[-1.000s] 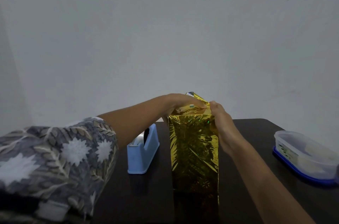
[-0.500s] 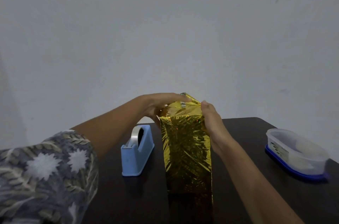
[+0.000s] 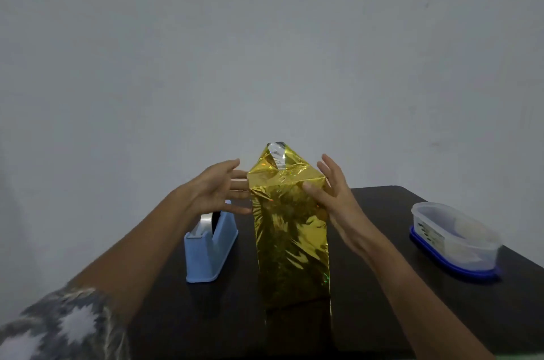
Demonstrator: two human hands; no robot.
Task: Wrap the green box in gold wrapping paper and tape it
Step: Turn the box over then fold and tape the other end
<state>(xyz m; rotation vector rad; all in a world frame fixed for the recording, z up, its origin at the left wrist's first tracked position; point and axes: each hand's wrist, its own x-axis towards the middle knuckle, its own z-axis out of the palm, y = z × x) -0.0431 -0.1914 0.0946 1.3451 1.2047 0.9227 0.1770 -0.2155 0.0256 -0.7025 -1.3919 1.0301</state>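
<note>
A: Plain grey wall behind, and a dark worktop (image 3: 382, 212) that ends not far to the right. Where is the box?

B: Standing upright in the middle of the worktop, fully covered in gold wrapping paper (image 3: 290, 242). No green shows anywhere. A pointed flap (image 3: 278, 158) sticks up at the top with a strip of clear tape on it.

A: And the hands?

B: Both open, fingers spread. The left hand (image 3: 217, 190) sits just beside the upper left edge, its fingertips at or almost at the paper. The right hand (image 3: 334, 193) flanks the upper right corner, thumb laid on the front face near the top fold. Neither grips anything.

A: What could go wrong?

B: I'd judge the tall box tips easily: it stands on a small end, and a sideways push from one hand alone could topple it. The top flap looks unpressed, so it may spring back or crease if folded carelessly. The foil is slick and wrinkled, so tape may hold poorly over those creases.

A: Room to work?

B: A blue tape dispenser (image 3: 210, 247) stands just left of the box, below the left forearm. A falling box or a dropped elbow would hit it. The clear plastic tub (image 3: 453, 239) with a blue lid under it sits well apart on the right, close to that edge. In front of the box the worktop is bare toward the person, so that is the safest way to lay it down.
</note>
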